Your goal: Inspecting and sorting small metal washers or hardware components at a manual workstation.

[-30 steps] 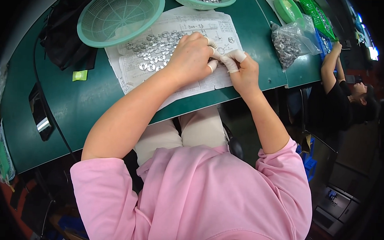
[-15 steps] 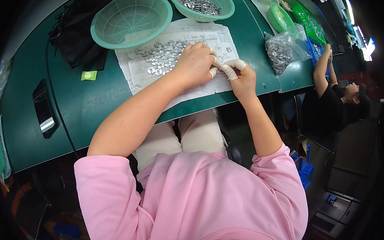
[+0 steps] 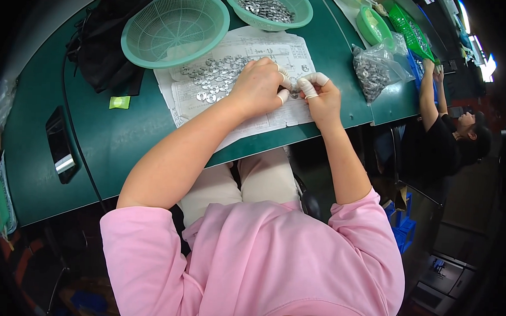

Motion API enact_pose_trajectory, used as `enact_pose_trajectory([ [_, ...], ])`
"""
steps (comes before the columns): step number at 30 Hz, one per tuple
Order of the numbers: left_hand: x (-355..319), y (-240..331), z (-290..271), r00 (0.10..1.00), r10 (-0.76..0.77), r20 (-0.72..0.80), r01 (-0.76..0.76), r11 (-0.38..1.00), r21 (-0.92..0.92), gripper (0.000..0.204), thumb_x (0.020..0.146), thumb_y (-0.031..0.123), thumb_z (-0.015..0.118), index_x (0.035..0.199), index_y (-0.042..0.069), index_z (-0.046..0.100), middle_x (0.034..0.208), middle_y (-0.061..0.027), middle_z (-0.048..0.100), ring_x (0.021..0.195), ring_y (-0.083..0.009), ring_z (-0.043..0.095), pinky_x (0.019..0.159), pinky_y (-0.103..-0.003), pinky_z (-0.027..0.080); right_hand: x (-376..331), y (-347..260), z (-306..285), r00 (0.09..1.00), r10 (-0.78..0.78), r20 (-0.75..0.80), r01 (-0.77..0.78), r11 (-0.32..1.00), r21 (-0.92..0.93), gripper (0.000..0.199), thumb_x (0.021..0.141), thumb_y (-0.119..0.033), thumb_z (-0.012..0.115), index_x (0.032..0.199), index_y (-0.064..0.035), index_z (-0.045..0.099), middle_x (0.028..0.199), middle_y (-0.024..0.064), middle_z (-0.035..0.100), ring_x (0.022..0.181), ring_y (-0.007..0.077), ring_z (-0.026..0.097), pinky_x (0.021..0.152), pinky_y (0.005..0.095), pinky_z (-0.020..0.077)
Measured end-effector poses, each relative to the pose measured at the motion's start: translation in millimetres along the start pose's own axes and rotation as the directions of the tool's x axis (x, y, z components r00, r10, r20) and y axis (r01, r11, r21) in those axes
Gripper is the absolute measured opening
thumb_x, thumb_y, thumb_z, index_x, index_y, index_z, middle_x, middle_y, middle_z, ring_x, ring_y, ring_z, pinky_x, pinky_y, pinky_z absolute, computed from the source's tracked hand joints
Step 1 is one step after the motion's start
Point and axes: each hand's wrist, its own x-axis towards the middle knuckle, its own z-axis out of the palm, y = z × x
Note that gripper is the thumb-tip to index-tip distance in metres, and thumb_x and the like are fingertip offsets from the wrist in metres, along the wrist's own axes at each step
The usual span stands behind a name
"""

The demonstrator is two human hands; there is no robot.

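Note:
My left hand and my right hand meet over the near right part of a printed paper sheet. White finger covers wrap several fingertips on both. The left thumb and fingers are drawn together in a pinch, and the right thumb and index finger press together just beside them. A small greyish bit shows between the hands, but what they grip is mostly hidden. Left of my left hand, many shiny metal discs with centre holes lie spread on the paper.
Beyond the paper stand a green mesh basket and a green basket of metal discs. A plastic bag of metal parts lies to the right. Leftward are a phone, a green packet and black cloth. A co-worker sits at right.
My right fingertips have drawn slightly away from the left ones, and the right thumb and index finger have shifted their pinch. My left hand has hardly moved. The whole view has shifted slightly.

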Motion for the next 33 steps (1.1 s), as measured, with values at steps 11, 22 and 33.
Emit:
enact_pose_trajectory([
  [11, 2, 0, 0, 1.0, -0.001, -0.01, 0.001, 1.0, -0.012, 0.018, 0.073, 0.016, 0.064, 0.089, 0.015, 0.073, 0.098, -0.0025, 0.066, 0.094, -0.0258, 0.053, 0.088, -0.039, 0.041, 2, 5, 1, 0.928, -0.37, 0.05, 0.355, 0.832, -0.426, 0.009, 0.081, -0.01, 0.068, 0.079, -0.002, 0.063, 0.069, 0.0075, 0.059, 0.061, 0.016, 0.056, 0.058, 0.0276, 0.046],
  [22, 1, 1, -1, 1.0, -0.004, 0.005, 0.004, 1.0, 0.0, 0.019, 0.074, 0.018, 0.065, 0.091, 0.017, 0.073, 0.104, -0.0025, 0.064, 0.1, -0.025, 0.052, 0.092, -0.039, 0.038, 0, 7, 2, 0.951, -0.305, 0.042, 0.303, 0.899, -0.315, 0.009, 0.082, -0.009, 0.067, 0.079, -0.0016, 0.063, 0.072, 0.006, 0.06, 0.065, 0.0123, 0.057, 0.059, 0.0249, 0.0462],
  [33, 1, 2, -3, 0.999, -0.016, 0.045, 0.016, 1.0, 0.019, 0.018, 0.074, 0.018, 0.064, 0.09, 0.015, 0.073, 0.103, -0.0027, 0.064, 0.099, -0.0256, 0.051, 0.092, -0.04, 0.038, -2, 3, 0, 0.973, -0.228, -0.037, 0.207, 0.934, -0.292, 0.01, 0.082, -0.01, 0.069, 0.082, -0.0005, 0.065, 0.071, 0.0025, 0.063, 0.062, 0.0071, 0.057, 0.058, 0.0224, 0.0471],
])
